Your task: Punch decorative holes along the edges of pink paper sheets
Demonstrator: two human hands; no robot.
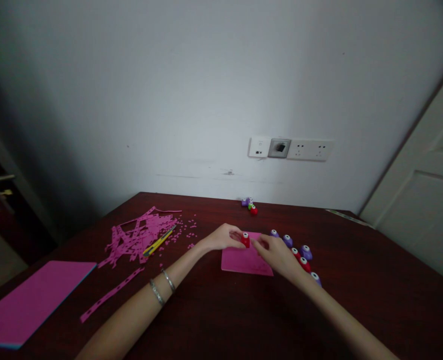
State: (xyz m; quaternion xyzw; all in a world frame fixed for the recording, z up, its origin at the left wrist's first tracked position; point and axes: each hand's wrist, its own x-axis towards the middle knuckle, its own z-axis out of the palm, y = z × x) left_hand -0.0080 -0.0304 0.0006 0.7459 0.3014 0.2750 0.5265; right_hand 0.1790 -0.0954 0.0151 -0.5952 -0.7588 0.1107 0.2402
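Note:
A small red craft punch (245,240) with a white round top is between the thumb and fingers of my left hand (225,237), over a pink sheet of paper (246,264). My right hand (279,254) is just right of that punch, above the sheet's right side. Its thumb and fingers are drawn together, and whatever they may hold is too small to make out. Close by on the right stand several more punches, among them a purple punch (306,252) and a red punch (305,264).
Left of my hands lies a heap of punched pink paper strips (133,237) with tiny cut-outs scattered beside it. A yellow utility knife (159,241) rests on the heap's edge. A pink paper stack (37,297) is at the front left. More small punches (250,205) stand near the wall.

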